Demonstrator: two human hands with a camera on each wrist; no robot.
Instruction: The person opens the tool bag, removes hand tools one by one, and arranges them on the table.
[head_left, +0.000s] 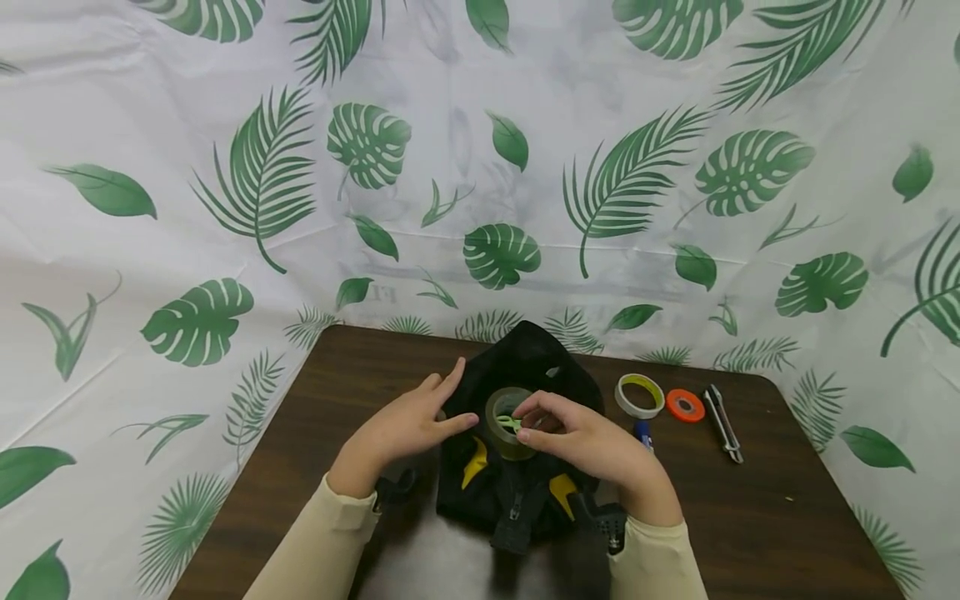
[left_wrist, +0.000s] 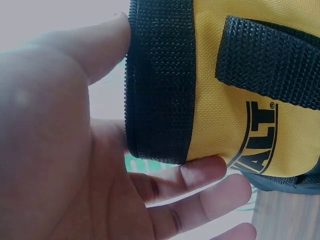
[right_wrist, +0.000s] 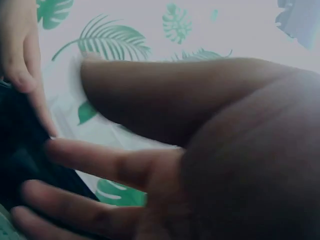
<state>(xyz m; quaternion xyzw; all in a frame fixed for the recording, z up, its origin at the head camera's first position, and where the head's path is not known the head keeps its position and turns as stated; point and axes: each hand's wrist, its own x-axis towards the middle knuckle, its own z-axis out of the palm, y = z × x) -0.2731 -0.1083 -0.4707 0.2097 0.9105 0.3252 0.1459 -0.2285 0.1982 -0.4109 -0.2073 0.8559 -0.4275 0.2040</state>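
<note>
A black and yellow tool bag (head_left: 480, 492) with a zippered mouth stands on the table, its top gaping; its yellow side (left_wrist: 215, 120) fills much of the left wrist view. In the mouth sits a roll of packing tape (head_left: 493, 417), with a small light green item (head_left: 510, 423) showing in its ring. My left hand (head_left: 408, 429) rests along the bag's left rim, thumb and fingers extended. Above the tape roll hovers my right hand (head_left: 581, 429), its fingers loosely bent. In the right wrist view, no object shows between that hand's spread fingers (right_wrist: 90, 160).
Right of the bag lie a white tape roll (head_left: 619, 398) with a yellow core, an orange disc-shaped roll (head_left: 672, 407), and a utility knife (head_left: 722, 423). A blue object (head_left: 642, 433) is partly hidden by my right hand. A leaf-print sheet (head_left: 420, 208) hangs behind the brown table (head_left: 787, 508).
</note>
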